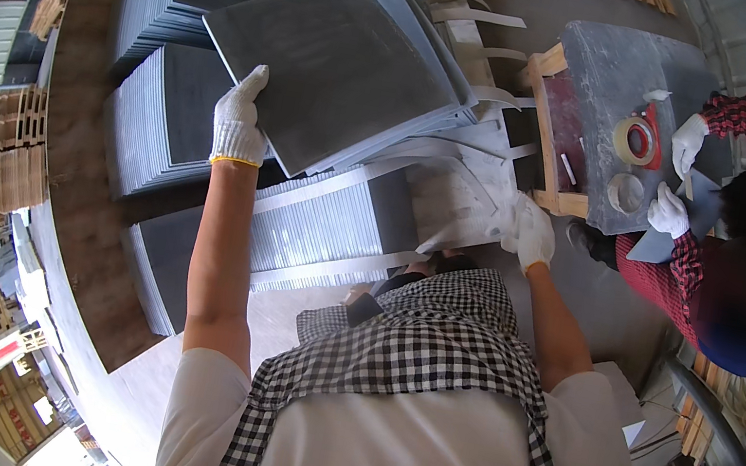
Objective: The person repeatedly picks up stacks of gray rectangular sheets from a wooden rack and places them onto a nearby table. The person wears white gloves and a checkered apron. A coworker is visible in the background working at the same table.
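My left hand (242, 117), in a white knit glove with a yellow cuff, grips the left edge of a large dark grey square tile (327, 67), thumb on top. The tile lies tilted over a stack of similar tiles (417, 28), whose edges show at its right. My right hand (531, 234), also gloved, hangs low beside pale straps (463, 164), its fingers apart. It seems to hold nothing, though white glove and straps blend there. Below the tile stands a strapped tile stack (320, 224) with its edges facing up.
More tile stacks (161, 114) stand at the left on a brown board (72, 173). At right a co-worker in a red checked sleeve (743, 117) handles a grey piece at a worktable (607, 75) with tape rolls (635, 141). Wooden pallets (19, 124) stand far left.
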The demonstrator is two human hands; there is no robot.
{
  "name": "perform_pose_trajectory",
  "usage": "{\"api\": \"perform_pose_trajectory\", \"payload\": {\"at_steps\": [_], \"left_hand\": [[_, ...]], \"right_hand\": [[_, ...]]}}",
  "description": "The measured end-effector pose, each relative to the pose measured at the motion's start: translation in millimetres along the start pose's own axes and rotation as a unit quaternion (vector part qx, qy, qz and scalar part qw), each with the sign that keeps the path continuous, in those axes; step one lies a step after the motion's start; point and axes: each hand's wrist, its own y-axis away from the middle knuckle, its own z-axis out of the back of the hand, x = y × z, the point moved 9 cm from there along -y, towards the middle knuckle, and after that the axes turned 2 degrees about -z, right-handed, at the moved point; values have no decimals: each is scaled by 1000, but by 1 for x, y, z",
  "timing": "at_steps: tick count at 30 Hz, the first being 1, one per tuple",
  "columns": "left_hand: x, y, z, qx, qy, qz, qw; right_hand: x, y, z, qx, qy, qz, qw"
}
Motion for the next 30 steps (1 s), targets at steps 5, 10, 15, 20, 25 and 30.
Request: {"api": "perform_pose_trajectory", "payload": {"at_steps": [5,10,15,20,25,30], "left_hand": [[33,-20,-1,14,48,32,998],[67,-44,23,-3,11,81,997],[105,-93,77,0,-131,44,990],[117,-111,87,31,-405,64,911],[137,-123,92,40,-431,53,900],[132,-129,96,11,-454,60,889]], "right_hand": [[26,9,19,5,-40,-4,999],[44,-4,16,-7,-64,13,998],[116,-47,19,-37,-87,111,989],[269,-95,16,6,-125,339,932],[275,-129,-56,172,103,262,944],[230,-119,-34,122,86,113,982]]}}
